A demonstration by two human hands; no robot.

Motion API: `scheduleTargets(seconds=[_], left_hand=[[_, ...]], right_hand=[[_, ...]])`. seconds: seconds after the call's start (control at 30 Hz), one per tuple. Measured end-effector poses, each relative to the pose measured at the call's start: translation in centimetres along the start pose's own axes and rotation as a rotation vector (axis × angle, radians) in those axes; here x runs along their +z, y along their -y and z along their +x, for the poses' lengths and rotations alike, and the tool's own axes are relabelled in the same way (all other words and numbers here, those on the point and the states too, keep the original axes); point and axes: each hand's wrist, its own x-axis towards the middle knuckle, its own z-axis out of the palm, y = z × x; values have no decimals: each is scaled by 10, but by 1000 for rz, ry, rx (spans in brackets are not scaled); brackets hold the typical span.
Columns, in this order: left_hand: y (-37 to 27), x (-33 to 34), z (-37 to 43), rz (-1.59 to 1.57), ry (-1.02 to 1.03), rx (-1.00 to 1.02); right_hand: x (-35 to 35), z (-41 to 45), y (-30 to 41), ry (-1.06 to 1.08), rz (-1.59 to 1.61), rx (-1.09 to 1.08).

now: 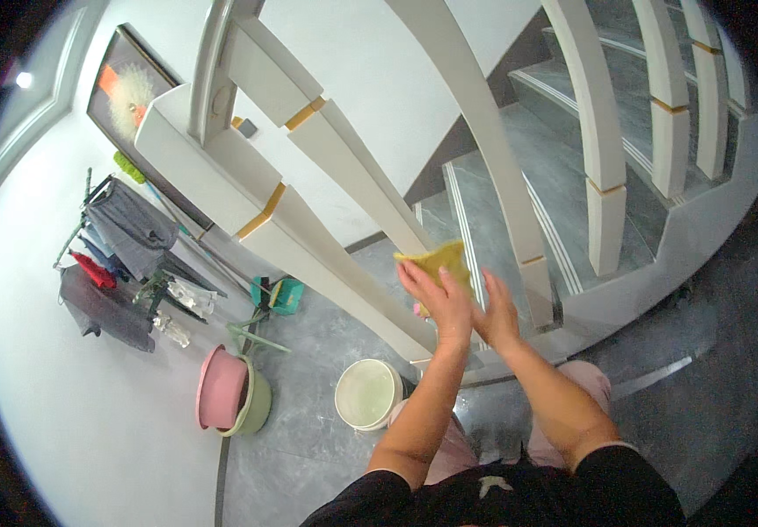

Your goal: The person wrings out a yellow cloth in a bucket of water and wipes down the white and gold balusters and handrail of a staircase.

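Observation:
A yellow cloth [451, 260] lies under the fingers of my left hand [441, 300], beside the foot of a cream baluster [379, 197]. Whether the fingers close on the cloth cannot be made out. Close to its right, my right hand [499, 316] has its fingers apart and seems to hold nothing; part of it is blurred. Another curved baluster [504, 171] rises just beyond the right hand. A white bucket [369, 395] with pale liquid in it stands on the floor to the left of my forearms.
Grey stairs with striped treads [550, 230] rise at the right behind the balusters. A thick newel post [326, 263] stands left of my hands. Against the left wall are a pink basin [220, 388], a green tub [260, 402], a teal dustpan [288, 296] and a rack of clothes [131, 230].

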Motion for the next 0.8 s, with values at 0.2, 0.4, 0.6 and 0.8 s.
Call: scheduleTargets(seconds=[0.2,0.4,0.6,0.8], left_hand=[[35,7,39,-235,-88,-25],[-23,-38,167,-465,-97,340],[-122,-85,260,-660,48,400],[-170,-103,282,-722,63,225]], right_hand=[[-41,-1,7,234,73,-59],[-28,4,-11,271,110,100],[-14,-4,-8,443,56,66],[-2,-12,-12,524,-51,-109]])
